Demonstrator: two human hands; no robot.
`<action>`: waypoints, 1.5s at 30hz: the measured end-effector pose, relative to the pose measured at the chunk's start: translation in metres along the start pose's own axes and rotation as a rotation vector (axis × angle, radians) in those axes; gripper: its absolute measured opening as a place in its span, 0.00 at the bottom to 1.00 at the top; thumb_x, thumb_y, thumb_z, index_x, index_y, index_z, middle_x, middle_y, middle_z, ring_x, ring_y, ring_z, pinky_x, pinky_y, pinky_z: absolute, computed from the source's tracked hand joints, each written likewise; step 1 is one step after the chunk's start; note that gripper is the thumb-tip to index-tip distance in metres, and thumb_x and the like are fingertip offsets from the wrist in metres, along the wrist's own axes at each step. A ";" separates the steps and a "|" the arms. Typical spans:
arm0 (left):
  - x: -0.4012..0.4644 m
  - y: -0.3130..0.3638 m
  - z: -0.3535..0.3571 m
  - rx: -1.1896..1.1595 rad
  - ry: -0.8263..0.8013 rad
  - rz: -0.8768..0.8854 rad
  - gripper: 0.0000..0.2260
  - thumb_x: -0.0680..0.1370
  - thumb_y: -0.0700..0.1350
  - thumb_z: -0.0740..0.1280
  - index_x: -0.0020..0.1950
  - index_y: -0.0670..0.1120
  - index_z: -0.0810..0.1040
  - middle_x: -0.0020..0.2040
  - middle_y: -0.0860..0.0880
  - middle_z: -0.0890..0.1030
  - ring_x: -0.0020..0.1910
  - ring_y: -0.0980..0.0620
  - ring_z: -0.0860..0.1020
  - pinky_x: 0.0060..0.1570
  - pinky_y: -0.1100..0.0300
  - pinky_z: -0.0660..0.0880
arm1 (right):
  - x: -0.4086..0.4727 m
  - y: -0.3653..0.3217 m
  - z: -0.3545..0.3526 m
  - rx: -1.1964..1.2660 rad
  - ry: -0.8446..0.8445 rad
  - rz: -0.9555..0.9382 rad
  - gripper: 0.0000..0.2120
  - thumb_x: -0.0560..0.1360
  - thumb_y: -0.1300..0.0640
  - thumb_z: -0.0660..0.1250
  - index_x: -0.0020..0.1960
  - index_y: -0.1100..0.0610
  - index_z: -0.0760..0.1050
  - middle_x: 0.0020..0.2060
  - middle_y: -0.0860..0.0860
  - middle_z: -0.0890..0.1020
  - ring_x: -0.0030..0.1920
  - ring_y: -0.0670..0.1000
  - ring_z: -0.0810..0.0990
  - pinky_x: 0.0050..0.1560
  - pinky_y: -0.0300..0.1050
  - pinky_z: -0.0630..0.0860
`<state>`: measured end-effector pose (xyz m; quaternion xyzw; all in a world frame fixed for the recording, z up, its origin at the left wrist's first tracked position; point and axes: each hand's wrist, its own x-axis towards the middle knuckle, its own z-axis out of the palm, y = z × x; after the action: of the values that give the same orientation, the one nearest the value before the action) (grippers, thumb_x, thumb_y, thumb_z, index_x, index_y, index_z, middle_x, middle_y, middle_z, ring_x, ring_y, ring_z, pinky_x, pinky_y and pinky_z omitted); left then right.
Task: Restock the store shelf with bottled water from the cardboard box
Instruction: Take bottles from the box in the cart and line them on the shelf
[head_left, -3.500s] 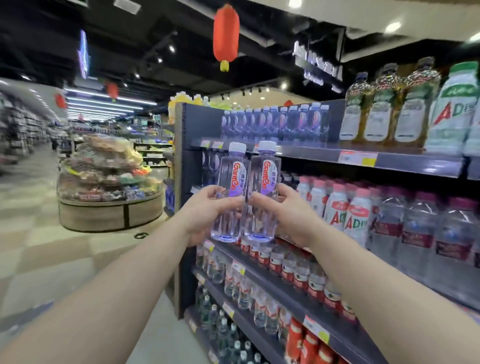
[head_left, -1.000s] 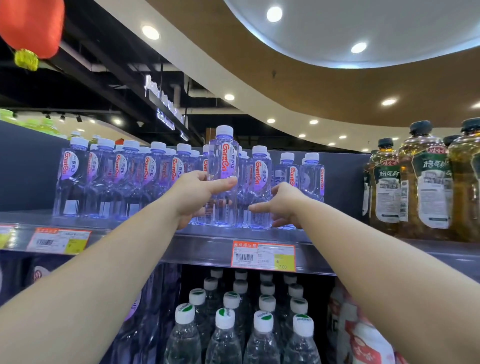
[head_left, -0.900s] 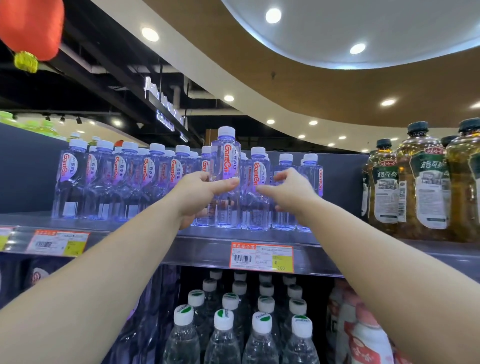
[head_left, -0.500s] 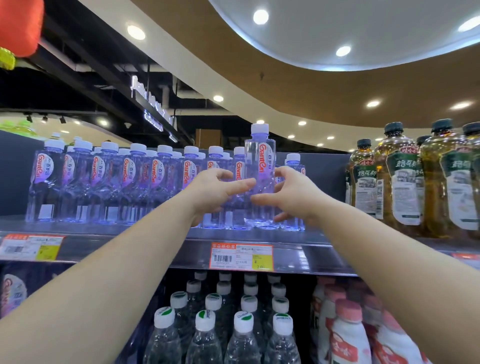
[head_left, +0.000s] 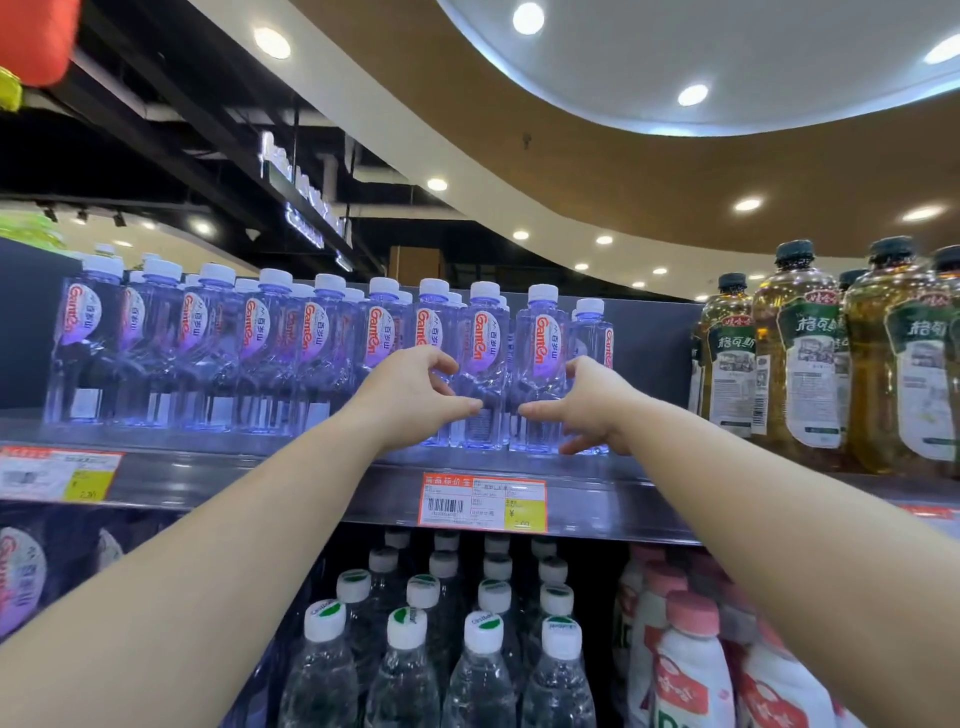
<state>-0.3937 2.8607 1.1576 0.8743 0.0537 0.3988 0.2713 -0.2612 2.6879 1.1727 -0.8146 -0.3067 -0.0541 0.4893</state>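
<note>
A row of clear Ganten water bottles with white caps stands along the top shelf. The two bottles at the right end of the front row stand upright on the shelf board. My left hand hovers just in front of the left one, fingers loosely curved and thumb pointing right, gripping nothing. My right hand is beside the right one with fingers spread and relaxed. The cardboard box is out of view.
Tall amber drink bottles with green labels fill the shelf to the right. Below are clear bottles with green-and-white caps and pink-capped white bottles. An orange price tag hangs on the shelf edge.
Half a second ago both hands held a bottle raised above the row. It now stands in the front row, and my hands have let go and drawn slightly apart.
</note>
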 end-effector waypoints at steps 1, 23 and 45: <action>0.000 0.000 0.000 -0.002 -0.003 0.003 0.23 0.71 0.54 0.76 0.63 0.50 0.75 0.44 0.54 0.82 0.39 0.57 0.79 0.38 0.61 0.72 | 0.000 0.000 0.001 0.003 0.001 -0.008 0.27 0.68 0.53 0.78 0.55 0.50 0.62 0.44 0.44 0.71 0.44 0.52 0.78 0.28 0.44 0.81; -0.035 0.088 0.038 0.395 -0.059 -0.023 0.27 0.75 0.61 0.67 0.69 0.49 0.70 0.64 0.48 0.77 0.63 0.45 0.75 0.61 0.49 0.73 | -0.086 0.014 -0.073 -0.435 0.172 -0.225 0.33 0.74 0.38 0.65 0.73 0.53 0.63 0.64 0.52 0.76 0.61 0.54 0.76 0.53 0.44 0.70; -0.299 0.586 0.519 0.189 -0.482 0.663 0.26 0.75 0.65 0.61 0.68 0.52 0.72 0.65 0.44 0.74 0.65 0.42 0.72 0.62 0.50 0.68 | -0.514 0.380 -0.541 -1.023 0.493 0.500 0.29 0.78 0.38 0.57 0.74 0.52 0.64 0.70 0.58 0.69 0.70 0.59 0.64 0.68 0.52 0.63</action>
<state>-0.2905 2.0471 0.9834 0.9336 -0.2591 0.2419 0.0516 -0.3507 1.8822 0.9616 -0.9567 0.0802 -0.2645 0.0911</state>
